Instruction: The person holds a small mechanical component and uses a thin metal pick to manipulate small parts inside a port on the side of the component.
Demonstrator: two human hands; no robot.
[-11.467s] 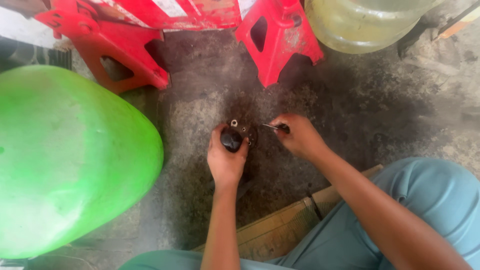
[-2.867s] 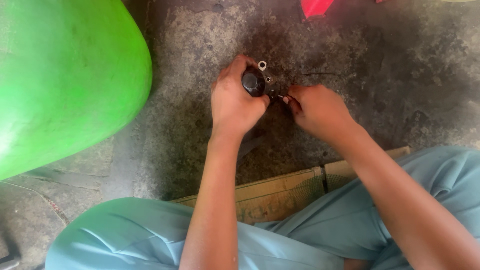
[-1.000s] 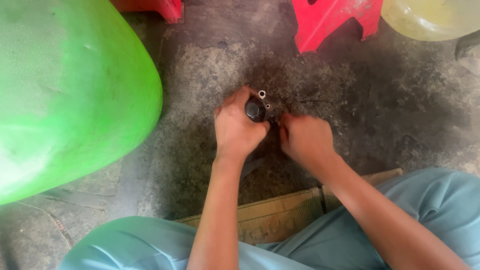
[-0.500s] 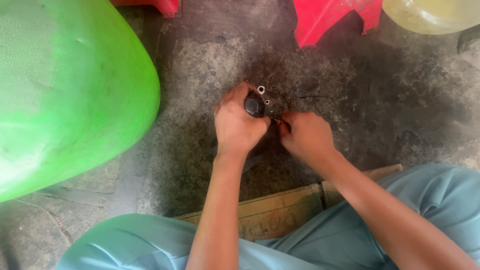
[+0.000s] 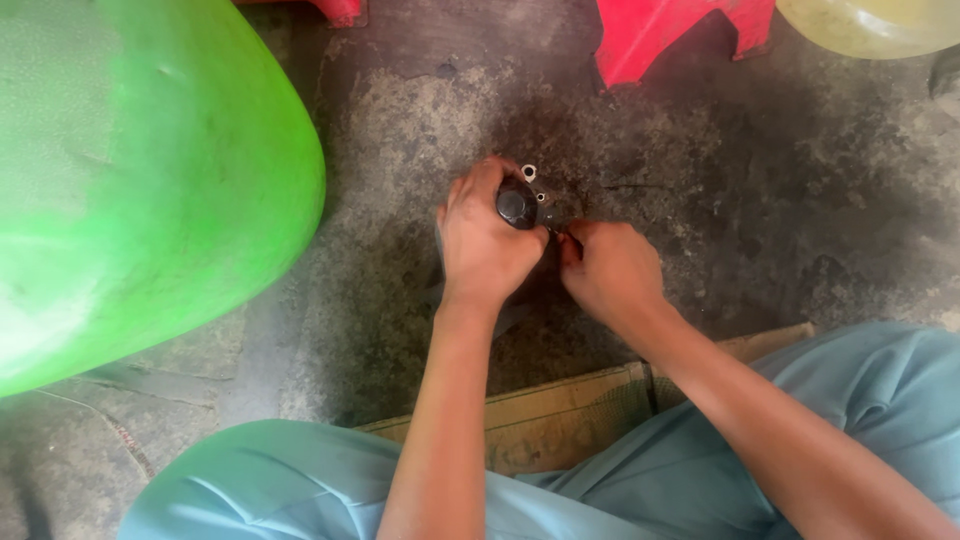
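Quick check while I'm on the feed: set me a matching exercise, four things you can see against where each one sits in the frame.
Things:
1. green rounded body
2. red stand
3. small black part
4. cardboard sheet

Places:
A. gripped by the left hand
B. top edge, right of centre
C. fills the left side
D. on the floor between the knees

Pairs: 1-C, 2-B, 3-A, 4-D

Both forearms reach forward from the knees; the left hand (image 5: pixel 487 243) is curled closed, the right hand (image 5: pixel 612 272) pinched beside it.
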